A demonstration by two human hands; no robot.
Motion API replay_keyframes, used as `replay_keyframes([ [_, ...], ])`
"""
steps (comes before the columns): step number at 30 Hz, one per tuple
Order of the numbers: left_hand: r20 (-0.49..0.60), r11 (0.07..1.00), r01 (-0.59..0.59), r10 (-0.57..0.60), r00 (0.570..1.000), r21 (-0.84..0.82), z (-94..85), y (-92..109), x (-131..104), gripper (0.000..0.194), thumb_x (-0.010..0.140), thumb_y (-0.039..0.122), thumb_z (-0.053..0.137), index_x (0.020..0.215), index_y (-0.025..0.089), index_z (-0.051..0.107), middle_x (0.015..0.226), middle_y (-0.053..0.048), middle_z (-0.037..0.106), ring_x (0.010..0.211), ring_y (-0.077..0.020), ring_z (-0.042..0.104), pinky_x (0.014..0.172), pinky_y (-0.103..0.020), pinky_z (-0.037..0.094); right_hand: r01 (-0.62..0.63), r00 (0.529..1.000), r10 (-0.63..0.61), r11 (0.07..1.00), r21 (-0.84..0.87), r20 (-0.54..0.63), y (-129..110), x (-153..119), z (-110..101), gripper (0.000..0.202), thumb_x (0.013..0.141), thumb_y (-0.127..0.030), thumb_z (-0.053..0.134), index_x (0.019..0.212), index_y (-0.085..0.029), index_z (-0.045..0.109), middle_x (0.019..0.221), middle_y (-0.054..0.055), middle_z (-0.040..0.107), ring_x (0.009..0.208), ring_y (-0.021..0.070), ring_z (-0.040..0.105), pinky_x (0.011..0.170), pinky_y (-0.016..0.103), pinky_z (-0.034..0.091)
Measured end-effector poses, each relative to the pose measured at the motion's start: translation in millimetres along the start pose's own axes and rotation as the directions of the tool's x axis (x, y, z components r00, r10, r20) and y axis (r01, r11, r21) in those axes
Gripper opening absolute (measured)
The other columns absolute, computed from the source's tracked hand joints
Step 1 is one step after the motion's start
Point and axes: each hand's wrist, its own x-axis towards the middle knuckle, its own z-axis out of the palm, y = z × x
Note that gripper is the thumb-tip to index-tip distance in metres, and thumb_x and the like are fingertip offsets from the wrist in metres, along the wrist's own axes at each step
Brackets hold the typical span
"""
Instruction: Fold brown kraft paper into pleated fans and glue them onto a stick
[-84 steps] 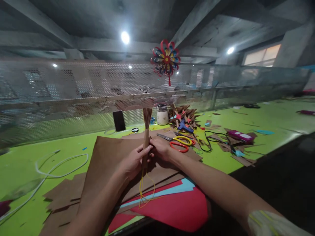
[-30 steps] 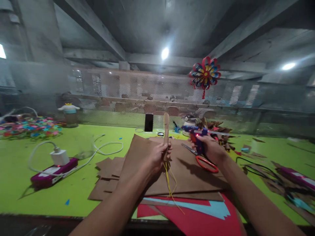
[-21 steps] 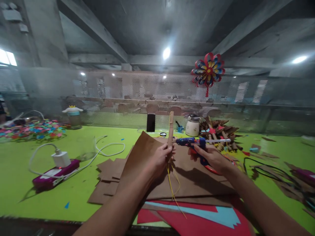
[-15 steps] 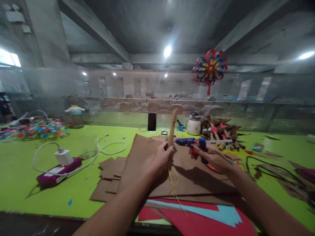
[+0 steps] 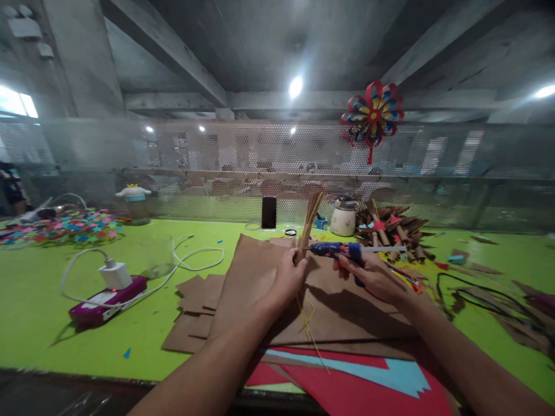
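Observation:
My left hand (image 5: 290, 271) is closed round a narrow brown paper roll (image 5: 309, 222), held upright and tilted a little right. Thin yellow strands (image 5: 309, 326) hang from below the hand, and one shows along the roll's top edge. In my right hand (image 5: 375, 274) is a blue glue gun (image 5: 333, 249), its tip pointing left at the roll just above my left fingers. Whether the tip touches the paper I cannot tell. A white glue stick (image 5: 385, 249) juts from the gun's back. Under both hands lie large brown paper sheets (image 5: 255, 289).
Red paper (image 5: 329, 387) and light blue paper (image 5: 405, 375) lie at the front edge. A purple power strip (image 5: 108, 300) with a white charger stands left. Behind are a phone (image 5: 269, 212), a white jar (image 5: 344, 218) and a pile of brown rolls (image 5: 396, 231). Black cable (image 5: 477, 294) lies right.
The paper roll has turned and leans more to the right, showing a wider side with a yellow strand along it. The glue gun stays close against it. The view has shifted slightly.

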Motion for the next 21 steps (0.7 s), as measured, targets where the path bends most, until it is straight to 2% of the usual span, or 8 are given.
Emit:
replay_keyframes([
  [4,-0.051,0.994,-0.099,0.101,0.994,0.038,-1.4,-1.9,0.0,0.02,0.068,0.016,0.059,0.088,0.015,0.061,0.087,-0.006,0.06,0.084,-0.019,0.053,0.079,-0.029,0.04,-0.03,0.999,0.031,0.999,0.036,-0.01,-1.4,-0.1,-0.4,0.041,0.082,-0.053,0.048,0.068,-0.017,0.059,0.065,0.004,0.059,0.06,0.0142,0.054,0.058,0.026,0.043],
  [9,-0.14,0.988,-0.137,0.146,0.979,0.073,-4.5,-7.0,-0.7,0.019,0.066,0.014,0.063,0.085,0.017,0.06,0.086,-0.005,0.057,0.085,-0.0187,0.05,0.078,-0.028,0.038,-0.081,0.996,0.079,0.991,0.102,0.032,-1.5,-3.0,-2.9,0.04,0.084,-0.051,0.047,0.077,-0.015,0.064,0.068,0.005,0.062,0.064,0.0153,0.055,0.057,0.026,0.042],
  [12,-0.156,0.989,-0.117,0.129,0.979,0.086,-4.5,-9.7,-1.3,0.02,0.065,0.014,0.063,0.084,0.017,0.06,0.081,-0.005,0.056,0.079,-0.018,0.05,0.072,-0.027,0.038,-0.093,0.995,0.099,0.959,0.266,-0.01,-0.5,-4.0,-3.9,0.035,0.084,-0.046,0.049,0.079,-0.015,0.064,0.071,0.006,0.062,0.063,0.0154,0.055,0.057,0.027,0.042],
  [14,-0.15,0.987,-0.103,0.121,0.981,0.12,-4.2,-10.1,-2.0,0.019,0.066,0.014,0.062,0.085,0.017,0.059,0.079,-0.004,0.055,0.076,-0.0177,0.051,0.07,-0.027,0.038,-0.079,0.99,0.122,0.902,0.424,-0.074,1.2,-3.5,-4.4,0.027,0.082,-0.042,0.055,0.083,-0.016,0.063,0.074,0.005,0.062,0.062,0.0142,0.055,0.056,0.026,0.042],
  [17,-0.149,0.971,-0.136,0.167,0.975,0.196,-4.2,-7.4,-4.7,0.021,0.066,0.012,0.062,0.086,0.018,0.058,0.082,-0.005,0.056,0.081,-0.0199,0.051,0.077,-0.031,0.037,-0.066,0.974,0.175,0.827,0.558,-0.144,5.7,-1.7,-4.8,0.02,0.077,-0.037,0.063,0.085,-0.019,0.063,0.077,0.003,0.06,0.061,0.0121,0.053,0.054,0.024,0.042],
  [21,-0.141,0.958,-0.207,0.237,0.961,0.198,-4.3,1.0,-10.6,0.024,0.064,0.008,0.063,0.085,0.019,0.058,0.09,-0.006,0.055,0.095,-0.0242,0.049,0.09,-0.035,0.032,-0.125,0.954,0.244,0.854,0.504,-0.177,12.9,-0.8,-2.8,0.022,0.072,-0.037,0.067,0.079,-0.017,0.062,0.07,0.003,0.059,0.059,0.0127,0.052,0.052,0.024,0.041],
])
